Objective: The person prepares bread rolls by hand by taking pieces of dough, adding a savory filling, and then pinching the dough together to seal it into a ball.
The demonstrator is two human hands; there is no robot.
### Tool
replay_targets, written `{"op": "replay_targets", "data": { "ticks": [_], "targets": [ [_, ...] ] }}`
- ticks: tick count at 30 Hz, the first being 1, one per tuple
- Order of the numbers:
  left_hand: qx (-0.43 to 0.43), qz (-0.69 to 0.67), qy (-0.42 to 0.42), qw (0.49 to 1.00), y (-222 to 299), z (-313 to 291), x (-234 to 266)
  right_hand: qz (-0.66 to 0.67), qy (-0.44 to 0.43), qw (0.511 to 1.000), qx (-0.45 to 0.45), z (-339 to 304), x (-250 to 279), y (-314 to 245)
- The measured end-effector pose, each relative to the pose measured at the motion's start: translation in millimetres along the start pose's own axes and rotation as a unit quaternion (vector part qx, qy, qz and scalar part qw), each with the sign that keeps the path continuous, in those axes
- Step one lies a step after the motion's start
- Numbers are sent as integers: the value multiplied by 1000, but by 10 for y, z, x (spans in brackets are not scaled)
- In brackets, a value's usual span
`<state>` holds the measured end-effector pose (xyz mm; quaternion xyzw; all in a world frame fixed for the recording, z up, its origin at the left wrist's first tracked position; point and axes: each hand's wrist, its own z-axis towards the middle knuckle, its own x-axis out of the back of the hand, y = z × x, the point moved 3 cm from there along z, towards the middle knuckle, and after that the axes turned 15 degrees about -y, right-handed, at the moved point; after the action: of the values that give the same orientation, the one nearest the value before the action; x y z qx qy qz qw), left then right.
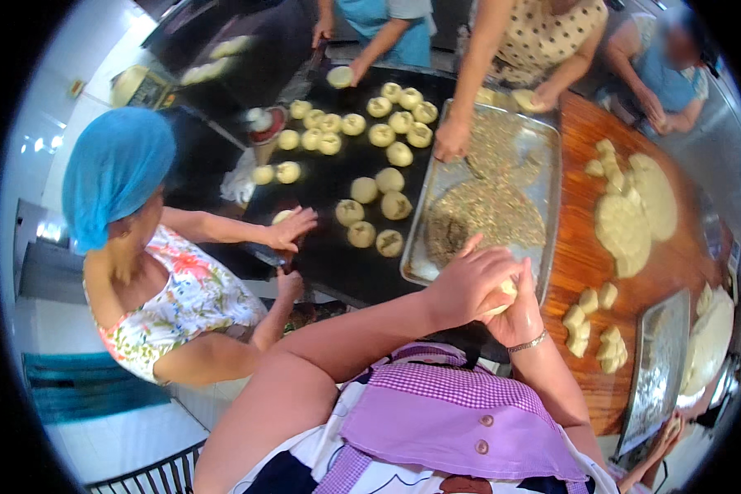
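My left hand and my right hand, with a bracelet at its wrist, are pressed together around a pale piece of dough. Most of the dough is hidden by my fingers and palms. Just beyond my hands, a metal tray holds a wide mound of greenish-brown crumbly filling. To the left, round dough balls sit on a dark work surface, several with dark marks or openings on top.
Cut dough pieces and larger dough masses lie on the wooden table at right. Another metal tray stands at its edge. A person in a blue hair cover works at left; a co-worker's hand rests at the filling tray.
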<state>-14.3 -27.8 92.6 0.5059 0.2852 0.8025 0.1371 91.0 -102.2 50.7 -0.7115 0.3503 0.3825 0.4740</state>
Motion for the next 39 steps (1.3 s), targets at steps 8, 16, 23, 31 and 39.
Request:
{"op": "replay_targets", "data": {
  "ticks": [8,16,23,31,39],
  "targets": [
    [-12,-145,33,989,26,-190,-118,-84,-18,994,62,-78,-189,182],
    [23,-10,42,999,212,-149,112,-46,17,998,25,55,19,64],
    [24,-185,98,978,-73,-465,-287,-172,-42,973,146,146,-85,357],
    [29,-20,14,999,-326,-527,-115,-197,12,978,70,269,229,361],
    [32,-162,125,978,-401,-534,-507,-211,-19,957,198,310,226,543]
  ]
}}
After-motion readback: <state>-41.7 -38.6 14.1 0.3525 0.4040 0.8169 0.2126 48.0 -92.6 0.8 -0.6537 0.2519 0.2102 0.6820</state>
